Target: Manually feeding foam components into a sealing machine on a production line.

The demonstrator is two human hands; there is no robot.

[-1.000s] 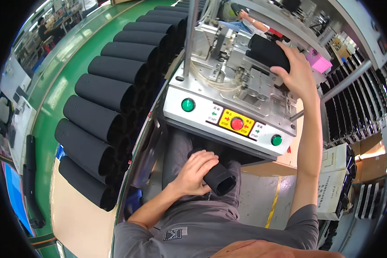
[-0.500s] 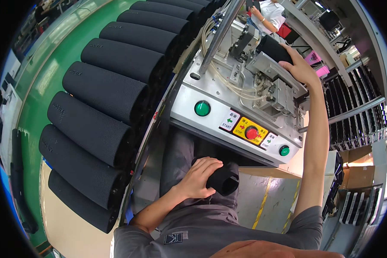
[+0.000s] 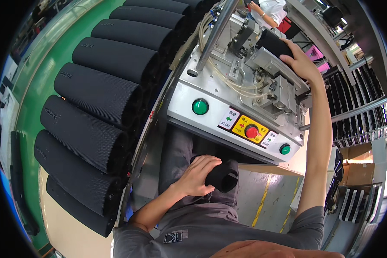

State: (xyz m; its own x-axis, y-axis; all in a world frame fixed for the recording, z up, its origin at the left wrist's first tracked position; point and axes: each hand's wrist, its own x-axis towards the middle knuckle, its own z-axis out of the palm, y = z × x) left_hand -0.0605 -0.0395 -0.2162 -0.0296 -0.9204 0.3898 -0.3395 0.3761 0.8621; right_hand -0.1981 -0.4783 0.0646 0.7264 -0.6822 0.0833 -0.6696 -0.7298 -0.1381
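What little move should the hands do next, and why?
Maybe the right hand should gently settle the black tube at the machine: it holds that tube there, while the left hand is busy with a second tube above the lap.

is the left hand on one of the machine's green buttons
No, the left hand grips a black tube down by the thighs, apart from both green buttons.

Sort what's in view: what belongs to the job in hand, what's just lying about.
In the job:
- black tube, in the left hand
- second black tube, at the machine, in the right hand
- probably the matching row of tubes

Apparently lying about:
- cardboard box
- pink container
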